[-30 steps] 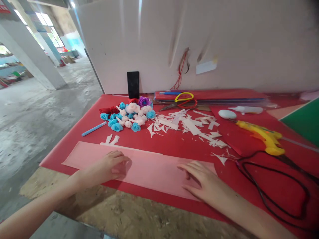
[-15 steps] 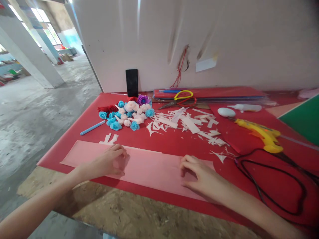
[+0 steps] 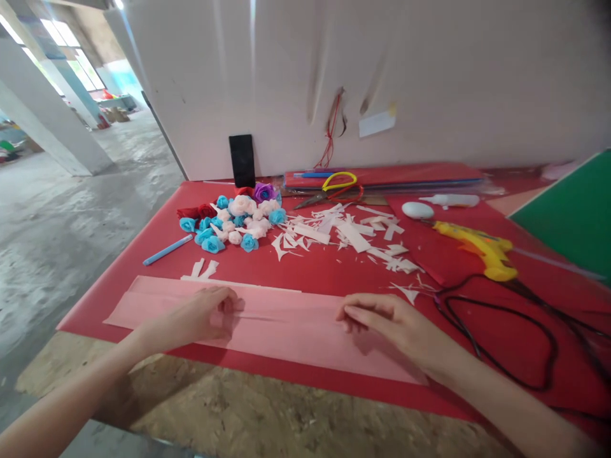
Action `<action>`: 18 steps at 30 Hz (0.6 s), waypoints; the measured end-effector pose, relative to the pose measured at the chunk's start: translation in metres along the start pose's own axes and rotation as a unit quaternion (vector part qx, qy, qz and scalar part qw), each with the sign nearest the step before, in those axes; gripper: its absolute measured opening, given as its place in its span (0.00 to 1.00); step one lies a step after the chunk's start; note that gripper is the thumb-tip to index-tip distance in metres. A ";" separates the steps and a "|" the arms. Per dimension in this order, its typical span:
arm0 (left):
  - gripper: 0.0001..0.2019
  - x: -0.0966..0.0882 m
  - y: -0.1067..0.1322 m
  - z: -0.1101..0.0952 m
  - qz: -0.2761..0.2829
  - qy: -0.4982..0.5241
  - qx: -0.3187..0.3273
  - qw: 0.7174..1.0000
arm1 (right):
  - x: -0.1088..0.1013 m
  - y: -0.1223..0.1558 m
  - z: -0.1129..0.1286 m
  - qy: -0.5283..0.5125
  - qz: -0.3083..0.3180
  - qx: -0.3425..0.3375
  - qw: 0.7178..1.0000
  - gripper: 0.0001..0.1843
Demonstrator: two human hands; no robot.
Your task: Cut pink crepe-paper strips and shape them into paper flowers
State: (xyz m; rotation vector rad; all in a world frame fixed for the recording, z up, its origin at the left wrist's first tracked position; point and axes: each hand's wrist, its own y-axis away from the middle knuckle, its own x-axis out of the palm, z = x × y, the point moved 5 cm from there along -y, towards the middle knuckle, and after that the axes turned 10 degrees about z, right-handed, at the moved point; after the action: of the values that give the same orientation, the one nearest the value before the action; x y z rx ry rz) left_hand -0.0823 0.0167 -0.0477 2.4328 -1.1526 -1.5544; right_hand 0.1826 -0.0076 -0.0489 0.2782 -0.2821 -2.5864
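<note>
A long strip of pink paper lies across the near part of the table, with a faint crease between my hands. My left hand rests on its left half, fingers bent and the thumb apart from them. Over the right half is my right hand, thumb and forefinger brought together at the paper; whether anything is between them is hidden. Behind the strip's left part lie a few narrow white paper pieces. A pile of blue, pink, red and purple paper flowers sits farther back.
White paper scraps cover the table's middle. Scissors lie behind them, a blue pen to the left. At right are a yellow glue gun, its black cord, and a white bottle. A black phone leans on the wall.
My right hand's thumb and fingers have drawn together. A faint crease now shows in the pink paper between my hands. The view has shifted slightly to the right.
</note>
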 end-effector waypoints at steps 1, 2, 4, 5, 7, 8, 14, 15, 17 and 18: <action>0.16 0.000 0.000 -0.001 0.011 0.003 -0.002 1.000 | -0.001 0.000 0.000 -0.042 -0.003 -0.002 0.999 0.13; 0.16 -0.001 -0.001 -0.001 0.020 0.002 -0.001 1.000 | -0.001 0.000 0.000 -0.069 -0.008 -0.005 0.998 0.13; 0.14 -0.003 -0.004 -0.001 0.019 -0.007 0.009 1.000 | -0.002 0.000 0.000 -0.099 -0.015 -0.008 0.995 0.14; 0.12 -0.003 -0.006 -0.001 0.014 -0.012 0.016 1.000 | -0.002 -0.001 -0.001 -0.107 -0.019 -0.005 0.994 0.14; 0.10 -0.004 -0.011 -0.001 0.012 -0.017 0.026 0.999 | -0.003 -0.002 -0.003 -0.125 -0.026 0.002 0.992 0.16; 0.09 -0.003 -0.014 -0.002 0.017 -0.022 0.033 0.999 | -0.004 -0.003 -0.004 -0.131 -0.030 0.004 0.991 0.16; 0.07 -0.008 -0.022 -0.023 0.015 -0.086 0.061 0.994 | -0.010 -0.004 -0.012 -0.147 -0.051 0.016 0.988 0.14; 0.09 -0.010 -0.022 -0.024 0.011 -0.098 0.057 0.994 | -0.011 -0.004 -0.013 -0.147 -0.055 0.018 0.987 0.14; 0.13 -0.012 -0.023 -0.025 0.006 -0.115 0.046 0.992 | -0.013 -0.004 -0.014 -0.146 -0.064 0.021 0.987 0.14; 0.14 -0.012 -0.024 -0.024 0.005 -0.118 0.040 0.992 | -0.015 -0.004 -0.015 -0.145 -0.069 0.022 0.987 0.15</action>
State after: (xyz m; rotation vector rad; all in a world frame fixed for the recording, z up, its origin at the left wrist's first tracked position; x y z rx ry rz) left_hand -0.0529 0.0334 -0.0358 2.3329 -1.2836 -1.8689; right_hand 0.1970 0.0012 -0.0623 -0.0699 -0.4369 -2.7599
